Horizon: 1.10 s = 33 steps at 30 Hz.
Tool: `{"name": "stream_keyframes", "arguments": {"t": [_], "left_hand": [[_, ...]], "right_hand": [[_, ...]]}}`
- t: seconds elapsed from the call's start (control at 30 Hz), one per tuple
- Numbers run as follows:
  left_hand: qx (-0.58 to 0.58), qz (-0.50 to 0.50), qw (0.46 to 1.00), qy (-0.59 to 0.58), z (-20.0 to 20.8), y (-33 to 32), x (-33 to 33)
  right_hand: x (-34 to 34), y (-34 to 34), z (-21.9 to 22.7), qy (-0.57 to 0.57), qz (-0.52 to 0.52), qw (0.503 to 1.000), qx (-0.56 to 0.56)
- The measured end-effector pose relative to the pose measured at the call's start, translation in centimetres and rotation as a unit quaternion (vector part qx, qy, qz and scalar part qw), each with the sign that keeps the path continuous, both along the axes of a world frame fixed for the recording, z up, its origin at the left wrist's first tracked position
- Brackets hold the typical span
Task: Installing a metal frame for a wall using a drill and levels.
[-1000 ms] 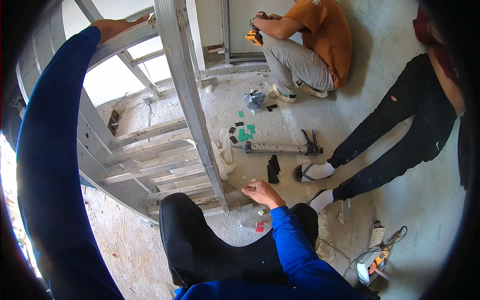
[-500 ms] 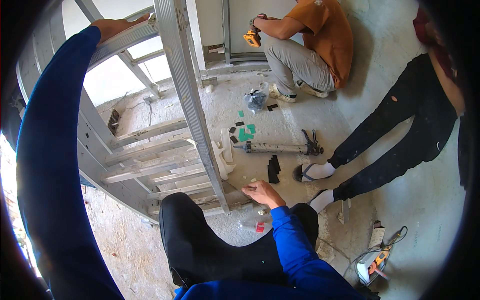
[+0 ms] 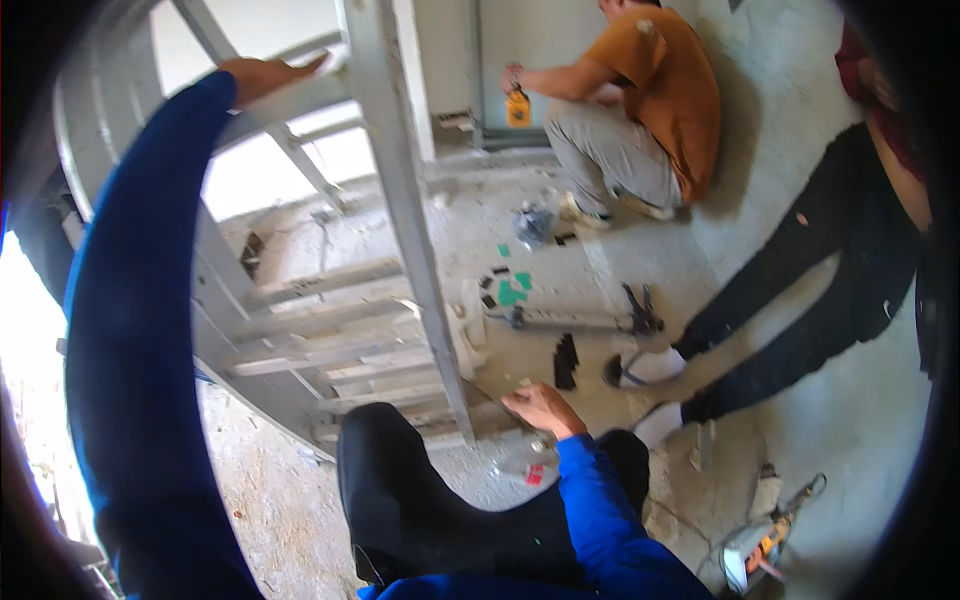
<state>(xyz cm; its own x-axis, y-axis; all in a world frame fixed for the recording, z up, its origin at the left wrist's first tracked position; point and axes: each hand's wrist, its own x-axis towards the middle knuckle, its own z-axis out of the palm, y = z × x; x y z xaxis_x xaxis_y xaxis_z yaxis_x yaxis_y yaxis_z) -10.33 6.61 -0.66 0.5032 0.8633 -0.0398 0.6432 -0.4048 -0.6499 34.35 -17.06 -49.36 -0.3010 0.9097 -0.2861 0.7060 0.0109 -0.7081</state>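
Observation:
My left hand point(image 3: 278, 80) lies over a high rung of the aluminium ladder point(image 3: 395, 190), its visible fingers stretched along the metal. Low in front of my knees, my right hand point(image 3: 545, 408) is closed in a pinch. Whatever sits between its fingertips is too small to make out; a thin dark line runs up to them from the ladder's side. Just below that hand, a clear plastic bottle point(image 3: 515, 470) with a red label lies on the floor. Beyond it are black strips point(image 3: 565, 362) and a caulking gun point(image 3: 580, 319).
Green pieces point(image 3: 513, 290) and a plastic bag point(image 3: 533, 226) lie farther off. A co-worker in an orange shirt point(image 3: 655, 95) squats with a yellow power tool point(image 3: 517, 108). Another person's black-trousered legs point(image 3: 780, 250) stand at right, near a corded orange tool point(image 3: 770, 540).
The whole view has shifted slightly, moving the scene right and down, with some blur. The squatting co-worker's power tool now points downward. My hands keep their places at the ladder and before my knees.

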Motion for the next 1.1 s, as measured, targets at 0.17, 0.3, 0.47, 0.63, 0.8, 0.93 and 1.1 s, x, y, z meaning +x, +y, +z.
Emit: {"name": "stream_keyframes", "arguments": {"t": [0.17,0.3,0.47,0.63,0.8,0.93,1.1], "left_hand": [[-0.069,0.263,0.937,-0.218,-1.5,-1.7,7.2],[-0.051,0.352,0.897,-0.261,0.4,-5.8,9.1],[-0.072,0.342,0.902,-0.255,1.5,-8.3,11.3],[-0.037,0.319,0.907,-0.273,-0.4,-4.9,10.0],[-0.102,0.232,0.959,-0.125,0.4,-3.4,6.7],[-0.055,0.294,0.935,-0.191,0.5,-4.0,6.7],[-0.047,0.312,0.926,-0.206,-1.0,-2.9,8.5]], "right_hand": [[1.7,-0.8,-1.2,-0.015,-0.019,0.999,0.026],[0.9,-0.7,-0.1,-0.013,-0.026,0.999,-0.028],[1.4,-0.2,-1.4,-0.011,-0.024,1.0,-0.007],[1.9,0.5,-4.2,0.005,-0.019,1.0,0.01],[1.4,0.4,-3.2,0.011,0.022,0.996,0.088],[0.9,-0.5,-0.4,-0.006,-0.014,1.0,0.008],[1.7,-1.4,-0.8,-0.018,-0.026,0.999,0.003]]}}
